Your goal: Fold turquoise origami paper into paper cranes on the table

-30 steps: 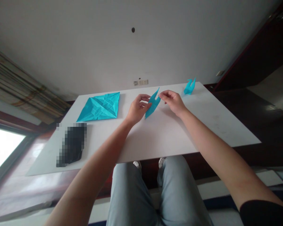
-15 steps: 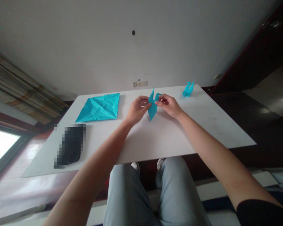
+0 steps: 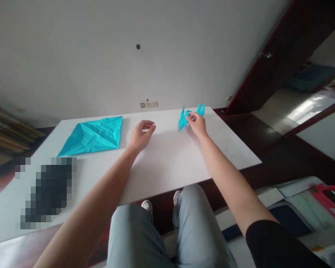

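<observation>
Pinched between the thumb and fingers of my right hand (image 3: 197,123) is a blue origami paper crane (image 3: 182,121), held over the far part of the white table, its outline slightly blurred. Just behind that hand stands a second blue paper crane (image 3: 201,109), partly hidden by it. My left hand (image 3: 143,134) hovers over the middle of the table with nothing in it, fingers curved and thumb a little apart. To its left lies a creased blue paper sheet (image 3: 97,134), spread flat.
A dark, pixelated object (image 3: 48,191) lies on the left of the white table (image 3: 167,167). Beyond the table rises a grey wall with a socket panel (image 3: 149,105). My knees are under the near edge. A red-framed item (image 3: 331,204) sits at the far right.
My left hand has let go of the crane, which both hands held before. My right hand has carried it toward the standing crane. The view has turned to the right.
</observation>
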`<action>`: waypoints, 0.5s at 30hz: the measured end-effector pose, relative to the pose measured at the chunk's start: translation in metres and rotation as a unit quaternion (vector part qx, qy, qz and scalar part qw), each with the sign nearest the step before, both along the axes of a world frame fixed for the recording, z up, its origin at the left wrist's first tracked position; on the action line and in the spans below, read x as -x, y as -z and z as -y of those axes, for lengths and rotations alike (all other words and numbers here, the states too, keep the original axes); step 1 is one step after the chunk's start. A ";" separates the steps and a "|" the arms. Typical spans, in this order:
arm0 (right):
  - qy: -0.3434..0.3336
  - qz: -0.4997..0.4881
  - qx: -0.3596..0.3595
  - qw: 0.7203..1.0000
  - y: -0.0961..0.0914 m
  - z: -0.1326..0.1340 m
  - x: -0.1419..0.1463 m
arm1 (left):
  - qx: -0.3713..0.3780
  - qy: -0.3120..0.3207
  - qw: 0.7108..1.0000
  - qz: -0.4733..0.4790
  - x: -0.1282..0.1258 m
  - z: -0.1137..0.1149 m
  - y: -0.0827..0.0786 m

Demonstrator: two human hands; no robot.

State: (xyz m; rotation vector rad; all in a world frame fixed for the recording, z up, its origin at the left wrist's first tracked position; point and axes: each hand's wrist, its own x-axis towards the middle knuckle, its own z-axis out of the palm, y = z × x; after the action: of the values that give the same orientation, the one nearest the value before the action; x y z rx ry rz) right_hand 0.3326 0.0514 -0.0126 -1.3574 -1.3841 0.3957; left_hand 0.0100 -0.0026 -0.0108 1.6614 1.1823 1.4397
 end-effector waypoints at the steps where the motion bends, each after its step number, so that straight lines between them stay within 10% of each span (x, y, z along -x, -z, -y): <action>1: 0.014 0.003 0.000 1.000 0.001 -0.001 -0.001 | 0.001 -0.005 1.000 -0.010 0.000 0.000 0.000; 11: 0.099 -0.018 -0.167 0.981 0.002 -0.006 -0.007 | -0.058 -0.166 0.965 -0.192 0.019 0.007 -0.006; 15: 0.063 -0.027 -0.216 0.974 0.007 -0.011 -0.002 | 0.057 -0.298 0.907 -0.292 0.038 0.016 -0.015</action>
State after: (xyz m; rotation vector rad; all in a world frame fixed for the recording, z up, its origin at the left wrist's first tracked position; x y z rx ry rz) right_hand 0.3347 0.0619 -0.0194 -1.0578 -1.2420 0.0402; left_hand -0.0279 -0.0187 0.0042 1.7891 2.2172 1.1733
